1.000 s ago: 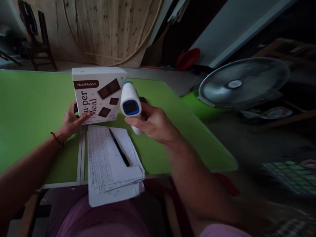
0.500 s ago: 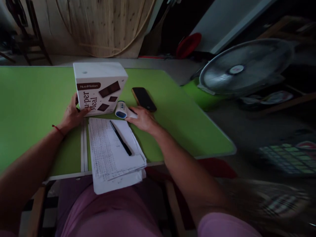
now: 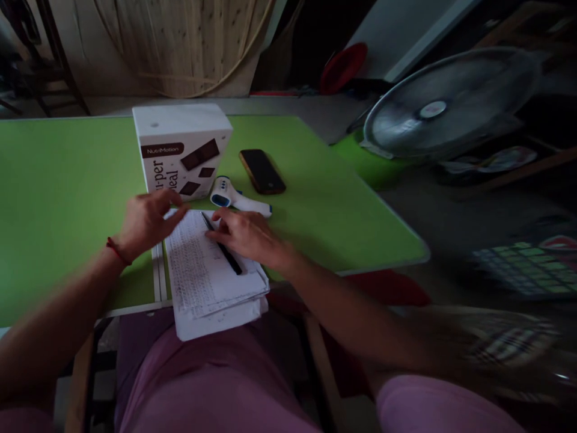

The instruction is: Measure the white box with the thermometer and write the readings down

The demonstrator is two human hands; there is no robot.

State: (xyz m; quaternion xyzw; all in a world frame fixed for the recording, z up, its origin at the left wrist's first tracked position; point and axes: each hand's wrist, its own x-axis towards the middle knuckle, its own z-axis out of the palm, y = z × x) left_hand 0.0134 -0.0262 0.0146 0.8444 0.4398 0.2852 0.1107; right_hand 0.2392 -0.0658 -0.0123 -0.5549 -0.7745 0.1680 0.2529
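Observation:
My left hand (image 3: 148,219) hovers at the top left corner of a stack of handwritten papers (image 3: 192,273), thumb and fingers apart, holding nothing. Behind it stands a white NutriMotion box (image 3: 183,123), its lower front partly hidden by the hand. Over the papers, my right hand (image 3: 247,233) has its thumb and fingers apart around the upper part of a black pen (image 3: 232,261); whether they touch it I cannot tell. Just beyond this hand lies a white and blue infrared thermometer (image 3: 246,203) on its side. A dark phone (image 3: 262,171) rests farther back.
The green table (image 3: 329,228) has a seam left of the papers and a rounded right corner. A large fan (image 3: 433,110) is beyond its right edge, above a green bin-like thing (image 3: 374,165). A wooden chair (image 3: 58,78) stands at the back left.
My left hand has left the box and moved right toward the papers. My right hand has let go of the thermometer and come nearer, over the pen. The view has tilted slightly.

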